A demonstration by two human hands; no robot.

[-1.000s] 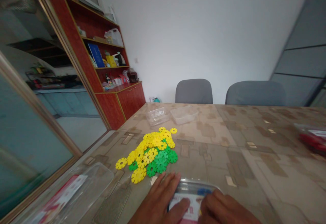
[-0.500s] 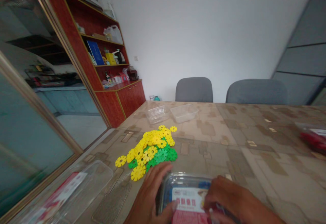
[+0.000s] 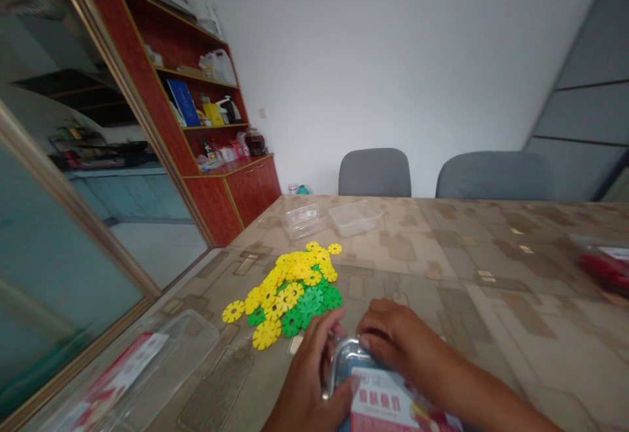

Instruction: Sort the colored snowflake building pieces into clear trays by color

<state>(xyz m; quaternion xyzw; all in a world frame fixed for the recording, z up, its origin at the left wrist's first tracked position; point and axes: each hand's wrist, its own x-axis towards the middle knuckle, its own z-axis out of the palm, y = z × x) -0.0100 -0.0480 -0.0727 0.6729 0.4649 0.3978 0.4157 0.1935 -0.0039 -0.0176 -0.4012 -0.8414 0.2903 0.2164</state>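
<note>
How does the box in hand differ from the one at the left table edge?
The held box is gripped by left hand and right hand; the left box lies untouched. The held box is right beside the discs; the left box lies apart from them. Both are clear plastic with red-white labels.

The clear box runs off the lower edge. Its far end is hidden under the right grip and its left side under the left grip. Its label print is too small to read. The red pack at the right edge is blurred and cut off. The lidded tray on the bench leaves view at the lower left.
</note>
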